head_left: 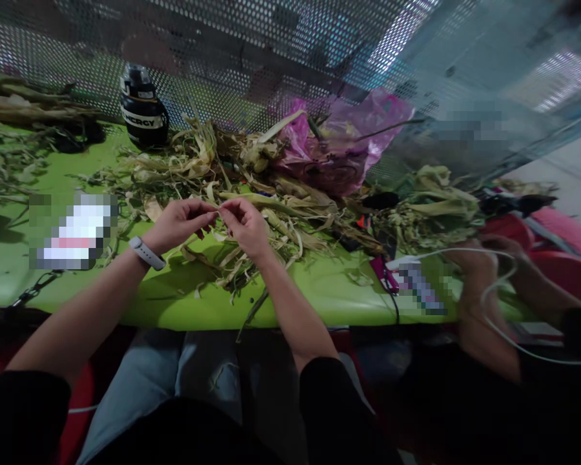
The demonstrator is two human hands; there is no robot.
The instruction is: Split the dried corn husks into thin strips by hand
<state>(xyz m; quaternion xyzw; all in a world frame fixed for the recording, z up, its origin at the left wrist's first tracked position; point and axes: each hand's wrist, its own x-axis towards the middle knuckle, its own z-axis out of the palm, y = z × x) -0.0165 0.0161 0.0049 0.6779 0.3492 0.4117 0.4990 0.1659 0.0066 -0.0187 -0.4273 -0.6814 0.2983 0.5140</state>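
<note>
My left hand (184, 225), with a white band on its wrist, meets my right hand (248, 227) just above the front of the green table (174, 310). Both hands are closed in a pinch, fingertips almost touching. Whatever lies between the fingers is too small to make out. Below and behind them spreads a heap of dry, pale husks and leaves (275, 223). Several loose strips (237, 274) lie under my hands, and a thin stalk (252, 314) sticks out over the table's front edge.
A black bottle (145, 116) stands behind the heap, beside a pink plastic bag (339, 155). Blurred-out phones lie left (77, 229) and right (422, 287). A co-worker's hands (484, 271) are at the right, near a white cable (487, 297). Perforated metal mesh (213, 71) rises behind.
</note>
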